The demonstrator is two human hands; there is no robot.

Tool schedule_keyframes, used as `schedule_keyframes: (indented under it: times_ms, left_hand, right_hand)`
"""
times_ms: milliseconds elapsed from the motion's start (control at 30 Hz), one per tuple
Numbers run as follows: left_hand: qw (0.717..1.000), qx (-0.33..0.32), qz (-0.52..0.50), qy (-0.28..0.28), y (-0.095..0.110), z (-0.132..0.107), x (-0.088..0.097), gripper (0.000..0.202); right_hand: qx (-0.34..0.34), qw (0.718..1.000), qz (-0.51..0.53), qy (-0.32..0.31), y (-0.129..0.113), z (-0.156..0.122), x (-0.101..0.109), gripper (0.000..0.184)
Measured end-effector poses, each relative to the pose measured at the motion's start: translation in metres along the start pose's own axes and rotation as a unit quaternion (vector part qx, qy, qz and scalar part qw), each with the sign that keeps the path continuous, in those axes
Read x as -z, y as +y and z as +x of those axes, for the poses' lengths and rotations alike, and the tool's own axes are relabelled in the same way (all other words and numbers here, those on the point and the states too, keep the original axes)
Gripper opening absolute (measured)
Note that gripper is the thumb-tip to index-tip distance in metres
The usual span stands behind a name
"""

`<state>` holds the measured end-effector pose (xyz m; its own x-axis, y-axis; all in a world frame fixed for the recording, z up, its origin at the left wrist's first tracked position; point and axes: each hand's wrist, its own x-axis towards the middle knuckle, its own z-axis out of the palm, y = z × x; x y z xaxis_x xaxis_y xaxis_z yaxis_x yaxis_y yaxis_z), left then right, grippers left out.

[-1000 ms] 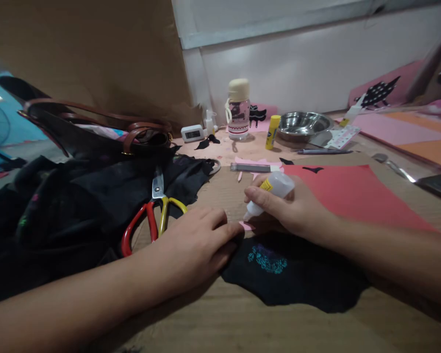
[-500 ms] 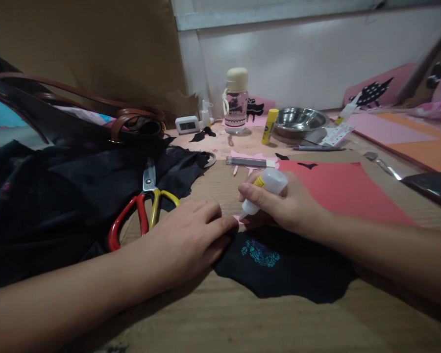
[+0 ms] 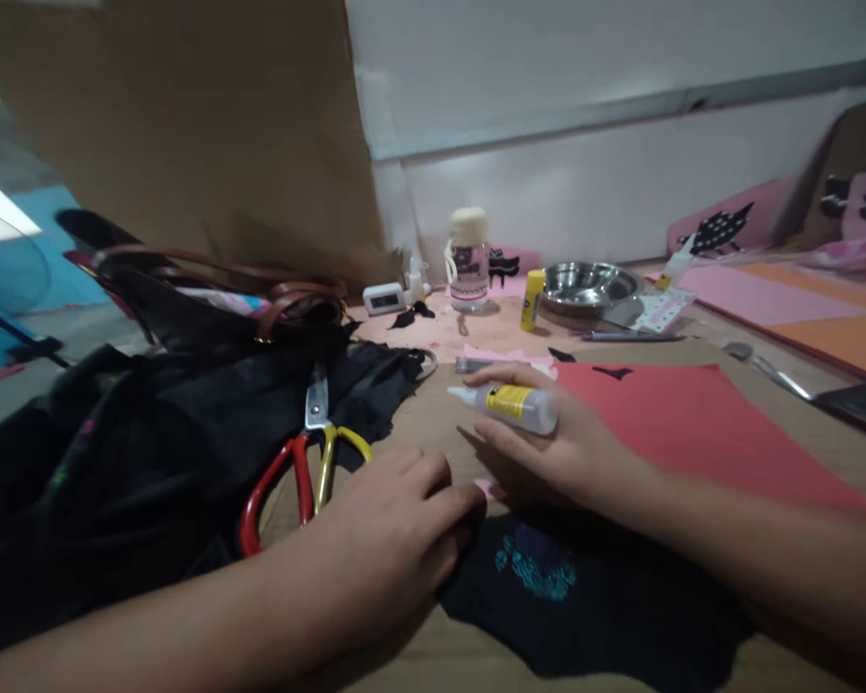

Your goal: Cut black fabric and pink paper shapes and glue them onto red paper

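Observation:
In my right hand [image 3: 548,423] is a small clear glue bottle [image 3: 516,406] with a yellow label. It lies nearly level above the cardboard, its nozzle pointing left. My left hand [image 3: 422,515] rests low with its fingers bent together, the fingertips holding a small pink piece [image 3: 486,490] down at its edge. Right under these fingers begins a black cloth piece [image 3: 584,606] with a turquoise and purple print. Scissors [image 3: 316,414] with red and yellow handles lie beside my left hand on dark cloth.
Red paper [image 3: 664,423] lies on the cardboard at the right. Behind stand a glue stick [image 3: 531,300], a water bottle [image 3: 469,260], a steel bowl [image 3: 588,289] and a small white digital clock [image 3: 384,298]. Black fabric [image 3: 151,481] and a bag [image 3: 216,298] fill the left side.
My right hand has lifted the glue bottle off the pink piece and tipped it from nozzle-down to nearly level. The left hand stays at the pink piece. The view has tilted up.

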<state>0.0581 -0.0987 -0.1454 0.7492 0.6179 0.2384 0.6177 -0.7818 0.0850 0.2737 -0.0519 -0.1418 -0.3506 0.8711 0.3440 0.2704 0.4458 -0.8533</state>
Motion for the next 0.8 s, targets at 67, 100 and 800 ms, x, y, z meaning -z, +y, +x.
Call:
schedule_keyframes:
  times_ms: [67, 100, 800]
  left_hand:
    - [1.0, 0.007, 0.002, -0.003, 0.0, -0.001, -0.001, 0.026]
    - [1.0, 0.008, 0.003, -0.006, 0.0, -0.002, -0.002, 0.027]
    - [1.0, 0.015, -0.015, -0.001, -0.001, -0.002, -0.003, 0.022]
  right_hand:
    - [-0.006, 1.0, 0.012, 0.008, 0.003, 0.0, -0.001, 0.032]
    - [-0.014, 1.0, 0.022, 0.01, 0.003, 0.0, -0.001, 0.032]
    - [-0.053, 0.995, 0.082, -0.022, -0.004, -0.004, -0.002, 0.03]
